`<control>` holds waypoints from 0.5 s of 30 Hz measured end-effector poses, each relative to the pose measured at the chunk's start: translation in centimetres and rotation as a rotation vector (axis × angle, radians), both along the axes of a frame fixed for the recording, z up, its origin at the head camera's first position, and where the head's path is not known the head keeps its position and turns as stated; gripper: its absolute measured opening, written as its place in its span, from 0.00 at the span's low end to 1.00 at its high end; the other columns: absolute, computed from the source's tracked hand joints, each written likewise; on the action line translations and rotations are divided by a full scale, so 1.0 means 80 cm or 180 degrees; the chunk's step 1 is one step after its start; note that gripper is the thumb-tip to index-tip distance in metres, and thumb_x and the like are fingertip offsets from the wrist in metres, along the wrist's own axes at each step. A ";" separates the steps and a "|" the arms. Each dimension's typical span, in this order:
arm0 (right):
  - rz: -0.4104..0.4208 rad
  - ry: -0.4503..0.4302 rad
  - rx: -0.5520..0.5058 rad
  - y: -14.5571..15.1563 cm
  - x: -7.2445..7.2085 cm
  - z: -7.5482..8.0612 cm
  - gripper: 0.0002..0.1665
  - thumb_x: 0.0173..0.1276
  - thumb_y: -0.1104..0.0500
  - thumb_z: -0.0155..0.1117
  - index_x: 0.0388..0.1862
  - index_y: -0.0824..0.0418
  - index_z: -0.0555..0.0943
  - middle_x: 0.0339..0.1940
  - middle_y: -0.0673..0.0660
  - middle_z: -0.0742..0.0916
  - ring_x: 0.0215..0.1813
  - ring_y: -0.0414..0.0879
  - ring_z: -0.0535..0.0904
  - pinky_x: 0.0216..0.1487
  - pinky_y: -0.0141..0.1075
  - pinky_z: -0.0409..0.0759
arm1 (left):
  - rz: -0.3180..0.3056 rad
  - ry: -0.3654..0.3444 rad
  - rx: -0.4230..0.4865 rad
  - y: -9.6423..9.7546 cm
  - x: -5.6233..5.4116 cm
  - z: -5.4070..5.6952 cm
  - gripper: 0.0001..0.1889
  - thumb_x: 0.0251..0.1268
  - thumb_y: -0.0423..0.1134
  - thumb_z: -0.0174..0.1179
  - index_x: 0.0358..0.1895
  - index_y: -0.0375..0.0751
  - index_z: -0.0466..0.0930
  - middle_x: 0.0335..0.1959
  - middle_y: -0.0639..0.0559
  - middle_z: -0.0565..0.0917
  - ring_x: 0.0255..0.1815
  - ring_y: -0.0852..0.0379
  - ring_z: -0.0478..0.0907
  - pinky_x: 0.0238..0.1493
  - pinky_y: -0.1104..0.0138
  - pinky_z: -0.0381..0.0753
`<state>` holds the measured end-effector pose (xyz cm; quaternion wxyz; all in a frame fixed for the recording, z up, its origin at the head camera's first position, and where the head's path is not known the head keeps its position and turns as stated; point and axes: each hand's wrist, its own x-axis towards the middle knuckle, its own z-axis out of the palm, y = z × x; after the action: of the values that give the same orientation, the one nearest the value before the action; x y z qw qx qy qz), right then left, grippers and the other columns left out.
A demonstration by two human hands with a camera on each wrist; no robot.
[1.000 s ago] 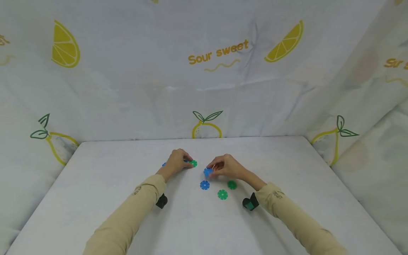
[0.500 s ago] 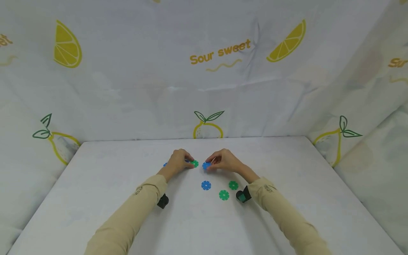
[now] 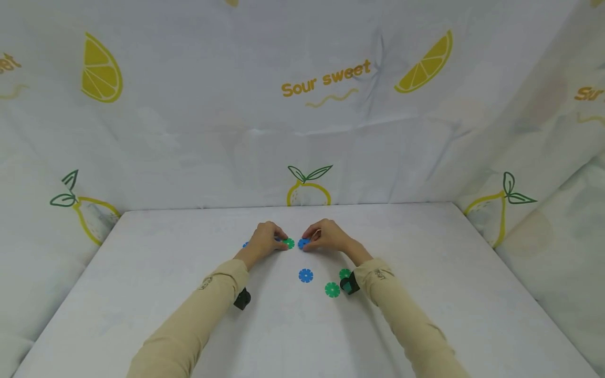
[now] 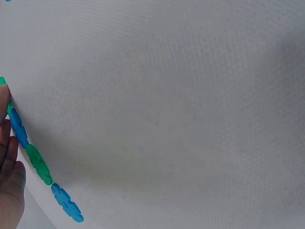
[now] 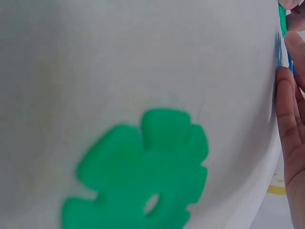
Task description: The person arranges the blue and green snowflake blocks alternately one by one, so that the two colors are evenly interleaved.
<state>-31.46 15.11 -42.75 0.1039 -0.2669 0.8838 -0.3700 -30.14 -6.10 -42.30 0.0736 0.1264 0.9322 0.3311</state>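
In the head view my left hand [image 3: 263, 240] holds a green notched plastic disc [image 3: 289, 243] by its edges, between thumb and fingers. Just to its right, my right hand [image 3: 329, 236] pinches a blue notched disc [image 3: 301, 243], with a narrow gap between the two discs. The left wrist view shows a row running past the left hand's fingers [image 4: 9, 167]: a blue disc [image 4: 18, 128], a green disc [image 4: 39, 164] and another blue disc [image 4: 66, 202]. In the head view the left hand hides most of that row.
Nearer on the white table [image 3: 283, 336] lie a loose blue disc [image 3: 305, 275], a green disc [image 3: 332, 290] and another green disc [image 3: 344, 273], partly covered by the black right wrist camera [image 3: 350, 284]. A lemon-printed cloth [image 3: 212, 131] hangs behind the table.
My right hand has moved left and farther from me, bringing the blue disc up beside the green one. The left hand stays in place, holding the green disc.
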 end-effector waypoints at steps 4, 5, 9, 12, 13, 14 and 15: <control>-0.0042 0.0013 0.0177 -0.007 -0.003 0.000 0.15 0.55 0.62 0.75 0.41 0.66 0.86 0.36 0.55 0.88 0.30 0.37 0.79 0.36 0.28 0.79 | -0.0004 0.0008 -0.0042 0.000 0.001 0.001 0.11 0.51 0.33 0.72 0.39 0.35 0.87 0.39 0.46 0.86 0.49 0.49 0.80 0.54 0.59 0.77; -0.0056 0.0012 0.0218 -0.008 -0.003 0.000 0.15 0.55 0.61 0.75 0.41 0.66 0.86 0.37 0.54 0.88 0.30 0.37 0.78 0.35 0.28 0.79 | -0.0009 0.0008 -0.0046 0.000 0.001 0.001 0.11 0.50 0.33 0.72 0.39 0.35 0.87 0.39 0.46 0.86 0.49 0.49 0.80 0.54 0.59 0.77; -0.0180 -0.0074 0.0280 -0.008 -0.003 0.002 0.17 0.55 0.62 0.75 0.43 0.66 0.85 0.39 0.55 0.88 0.31 0.38 0.79 0.36 0.29 0.80 | -0.0022 0.0005 -0.0020 0.000 0.001 0.002 0.11 0.51 0.33 0.72 0.39 0.35 0.87 0.39 0.46 0.86 0.48 0.49 0.79 0.54 0.59 0.77; -0.0261 -0.0120 0.0287 -0.006 -0.001 0.004 0.15 0.55 0.64 0.75 0.42 0.66 0.85 0.38 0.55 0.88 0.32 0.39 0.80 0.37 0.30 0.80 | -0.0018 -0.0003 -0.0002 0.001 0.002 0.003 0.11 0.51 0.33 0.72 0.39 0.35 0.87 0.40 0.46 0.86 0.49 0.49 0.79 0.54 0.59 0.77; -0.0271 -0.0128 0.0286 -0.006 0.000 0.005 0.14 0.55 0.64 0.74 0.41 0.66 0.85 0.37 0.55 0.88 0.32 0.39 0.80 0.37 0.30 0.81 | -0.0017 -0.0005 0.0002 0.001 0.002 0.003 0.10 0.51 0.33 0.72 0.39 0.35 0.87 0.40 0.46 0.86 0.49 0.49 0.79 0.54 0.59 0.77; -0.0271 -0.0128 0.0291 -0.005 0.001 0.006 0.13 0.55 0.65 0.74 0.41 0.66 0.86 0.37 0.55 0.88 0.33 0.40 0.80 0.37 0.30 0.80 | -0.0012 -0.0007 0.0000 0.001 0.002 0.003 0.10 0.52 0.33 0.72 0.39 0.35 0.87 0.40 0.46 0.86 0.49 0.49 0.79 0.55 0.59 0.77; -0.0262 -0.0118 0.0299 -0.005 0.001 0.006 0.13 0.56 0.65 0.74 0.40 0.66 0.86 0.36 0.55 0.88 0.33 0.40 0.80 0.37 0.30 0.80 | -0.0007 -0.0011 -0.0001 0.001 0.003 0.003 0.10 0.52 0.33 0.72 0.39 0.35 0.87 0.40 0.46 0.86 0.49 0.49 0.79 0.55 0.59 0.76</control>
<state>-31.37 14.69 -42.26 0.1173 -0.2183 0.9083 -0.3370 -29.92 -6.02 -42.04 0.0756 0.1268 0.9319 0.3312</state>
